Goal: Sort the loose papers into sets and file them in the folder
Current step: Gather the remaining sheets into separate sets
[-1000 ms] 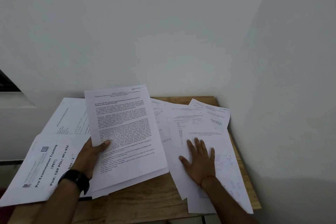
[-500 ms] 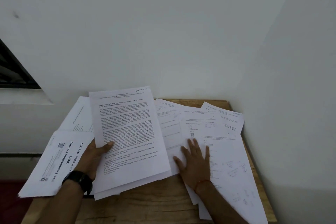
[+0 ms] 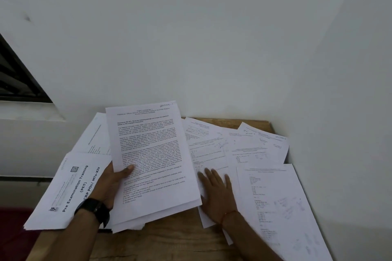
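Observation:
My left hand, a black watch on its wrist, grips a stack of printed sheets by the left edge, thumb on top; the top page is dense text marked "Section 1". My right hand lies flat with straight fingers on loose sheets spread over the right of the wooden table. More loose pages fan toward the back right corner, and a long sheet runs down the right side. A "Pre Examination Training" cover page lies at the left. No folder shows.
White walls close in behind and to the right of the table. A dark window opening with a ledge is at the left. Another sheet sticks out behind the held stack.
The camera has swung a little to the right. My right hand has slid leftward over the loose sheets, closer to the held stack. The left hand keeps its grip.

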